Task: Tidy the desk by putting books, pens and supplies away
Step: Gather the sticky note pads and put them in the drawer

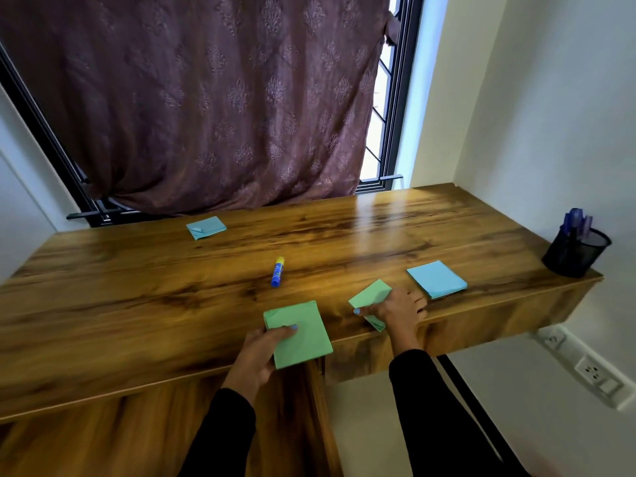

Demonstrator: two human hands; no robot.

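My left hand (256, 356) grips a green pad of sticky notes (301, 333) at the wooden desk's (137, 304) front edge, thumb on top. A second green pad (370, 297), tilted up off the desk near the front edge, is held in my right hand (399, 313). Just right of that hand a blue pad (436, 279) lies flat. Another blue pad (205, 227) lies at the back left, one corner curled. A blue glue stick with a yellow cap (277, 271) lies in the middle of the desk.
A black mesh pen holder (575, 252) with blue pens stands at the desk's right end against the wall. A brown curtain (206, 98) hangs behind the desk over a barred window. A wall socket strip (597, 373) sits below right.
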